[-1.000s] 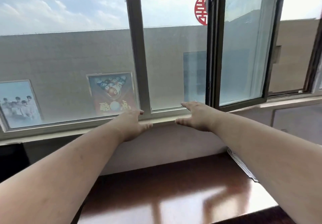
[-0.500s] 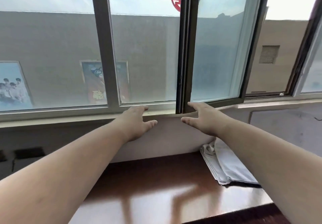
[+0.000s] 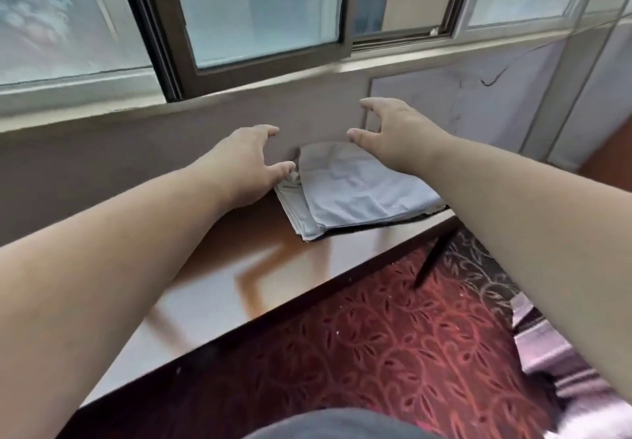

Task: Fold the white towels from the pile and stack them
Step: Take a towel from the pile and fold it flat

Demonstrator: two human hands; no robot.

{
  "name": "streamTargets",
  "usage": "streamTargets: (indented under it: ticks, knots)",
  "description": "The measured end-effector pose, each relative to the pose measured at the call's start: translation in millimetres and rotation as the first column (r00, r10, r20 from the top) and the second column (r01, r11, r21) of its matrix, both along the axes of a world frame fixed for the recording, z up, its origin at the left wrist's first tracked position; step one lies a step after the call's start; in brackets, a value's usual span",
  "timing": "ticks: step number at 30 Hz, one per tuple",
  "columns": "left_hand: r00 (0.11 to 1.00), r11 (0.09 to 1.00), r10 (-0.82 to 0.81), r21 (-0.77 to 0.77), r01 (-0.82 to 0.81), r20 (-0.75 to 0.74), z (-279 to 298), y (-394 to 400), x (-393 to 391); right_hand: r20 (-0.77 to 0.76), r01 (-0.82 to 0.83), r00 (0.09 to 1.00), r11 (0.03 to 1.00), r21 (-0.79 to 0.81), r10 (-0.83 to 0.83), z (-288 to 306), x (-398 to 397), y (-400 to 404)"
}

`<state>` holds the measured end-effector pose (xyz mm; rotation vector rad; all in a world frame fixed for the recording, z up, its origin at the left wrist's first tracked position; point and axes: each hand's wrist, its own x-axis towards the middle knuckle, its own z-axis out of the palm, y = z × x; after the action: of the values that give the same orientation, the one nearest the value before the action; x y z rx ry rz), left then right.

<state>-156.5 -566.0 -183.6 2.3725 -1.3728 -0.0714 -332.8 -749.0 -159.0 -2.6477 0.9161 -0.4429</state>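
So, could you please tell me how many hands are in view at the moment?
2. The left hand is at the left edge of the white towels on the table; the right hand is over their far right side. Both are empty.

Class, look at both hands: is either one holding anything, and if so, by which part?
Nothing is held. The left hand and right hand are open above the far end of the towel stack on the table; whether the left thumb touches its edge cannot be told.

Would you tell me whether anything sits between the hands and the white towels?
Nothing visible does: the left hand and right hand hover open either side of the white towels on the table.
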Motion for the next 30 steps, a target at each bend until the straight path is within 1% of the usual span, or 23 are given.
streamTargets:
  ticks: [5,8,10,17,21,25,28,30]
  knots:
    - [0.997,0.997,-0.069,0.018,0.069,-0.026,-35.0,-79.2,20.5,0.041,0.123,0.991,0.991,0.053,-0.125,-32.0,9.0,-76.3]
    - [0.996,0.996,-0.085,0.031,0.086,-0.024,-55.0,-131.6,49.8,0.017,0.180,0.983,0.981,0.076,-0.182,-51.6,24.4,-126.0]
    - [0.995,0.995,-0.088,0.049,0.091,-0.048,-66.4,-169.4,72.0,0.015,0.247,0.968,0.964,0.100,-0.250,-61.9,31.7,-160.6]
    - [0.986,0.975,-0.121,0.172,0.140,-0.119,-96.4,-286.2,122.4,-0.047,0.422,0.906,0.891,0.170,-0.420,-90.2,27.9,-268.1]
    - [0.982,0.962,-0.124,0.227,0.155,-0.142,-114.5,-335.2,133.8,-0.090,0.439,0.899,0.875,0.205,-0.429,-112.0,29.1,-320.8]
    - [0.987,0.951,-0.094,0.280,0.128,-0.133,-133.6,-381.5,142.4,-0.176,0.429,0.901,0.875,0.225,-0.396,-139.3,50.7,-380.3]
    - [0.992,0.947,-0.047,0.311,0.082,-0.120,-145.2,-420.6,147.3,-0.216,0.372,0.922,0.893,0.252,-0.323,-159.2,73.2,-428.3]
    - [0.993,0.941,-0.020,0.333,0.059,-0.120,-153.7,-445.8,145.7,-0.248,0.310,0.937,0.913,0.266,-0.246,-172.1,88.0,-454.7]
